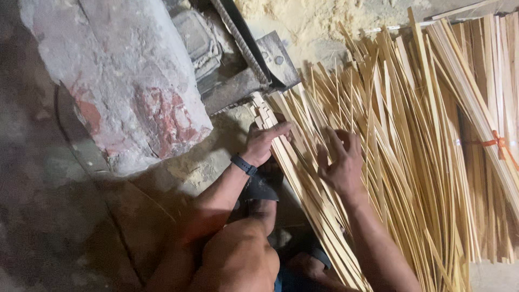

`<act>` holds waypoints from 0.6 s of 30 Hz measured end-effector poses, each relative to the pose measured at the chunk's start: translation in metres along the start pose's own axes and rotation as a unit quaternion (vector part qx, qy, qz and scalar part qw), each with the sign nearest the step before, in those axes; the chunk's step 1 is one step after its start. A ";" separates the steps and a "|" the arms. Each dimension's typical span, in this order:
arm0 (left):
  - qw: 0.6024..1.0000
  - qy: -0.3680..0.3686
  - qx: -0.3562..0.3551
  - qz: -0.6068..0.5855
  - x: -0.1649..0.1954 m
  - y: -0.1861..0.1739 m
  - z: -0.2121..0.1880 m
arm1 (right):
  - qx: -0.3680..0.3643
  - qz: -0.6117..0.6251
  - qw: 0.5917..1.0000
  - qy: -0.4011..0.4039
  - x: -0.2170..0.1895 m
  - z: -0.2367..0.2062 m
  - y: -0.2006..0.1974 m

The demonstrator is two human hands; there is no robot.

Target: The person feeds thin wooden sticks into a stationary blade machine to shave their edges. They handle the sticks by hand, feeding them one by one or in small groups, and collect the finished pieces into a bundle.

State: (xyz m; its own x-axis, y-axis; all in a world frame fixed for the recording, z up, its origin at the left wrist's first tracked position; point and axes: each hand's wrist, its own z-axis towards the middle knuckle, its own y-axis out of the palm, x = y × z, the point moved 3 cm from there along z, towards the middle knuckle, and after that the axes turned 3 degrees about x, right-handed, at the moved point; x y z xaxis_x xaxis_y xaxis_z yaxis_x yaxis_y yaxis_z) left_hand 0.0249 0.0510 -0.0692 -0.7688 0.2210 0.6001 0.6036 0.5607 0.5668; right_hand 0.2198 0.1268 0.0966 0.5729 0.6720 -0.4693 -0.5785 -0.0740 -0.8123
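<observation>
A big heap of thin pale wooden strips [411, 162] lies across the right half of the view. My left hand [263, 141], with a dark band on its wrist, grips the near ends of a small bunch of strips [266, 114] at the heap's left edge. My right hand [340, 162] rests on the strips just to the right, fingers spread and slightly curled, holding nothing that I can see. My bare knee [238, 259] shows at the bottom, and a foot in a dark sandal [260, 189] is tucked under the left hand.
A rough plastered block with red patches [124, 75] stands at the upper left. Dark metal machine parts [243, 59] sit beside it, with sawdust [303, 21] behind. A bundle of strips tied with an orange band [496, 143] lies at the far right.
</observation>
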 end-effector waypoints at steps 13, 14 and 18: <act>0.997 -0.024 -0.067 0.017 0.009 -0.007 -0.014 | 0.034 0.065 0.997 0.035 -0.025 0.036 0.037; 0.997 -0.059 -0.041 0.033 0.006 -0.011 -0.014 | 0.028 0.077 0.996 0.043 -0.030 0.046 0.041; 0.998 -0.061 -0.032 0.016 0.002 -0.019 -0.012 | 0.025 0.096 0.994 0.050 -0.042 0.072 0.053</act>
State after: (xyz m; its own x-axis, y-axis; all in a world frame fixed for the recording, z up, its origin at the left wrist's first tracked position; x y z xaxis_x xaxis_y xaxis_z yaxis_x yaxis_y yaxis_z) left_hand 0.0146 0.0311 -0.0723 -0.7662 0.3357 0.5479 0.6379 0.5006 0.5852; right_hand 0.1235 0.1472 0.0986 0.5030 0.5718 -0.6481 -0.7097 -0.1548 -0.6873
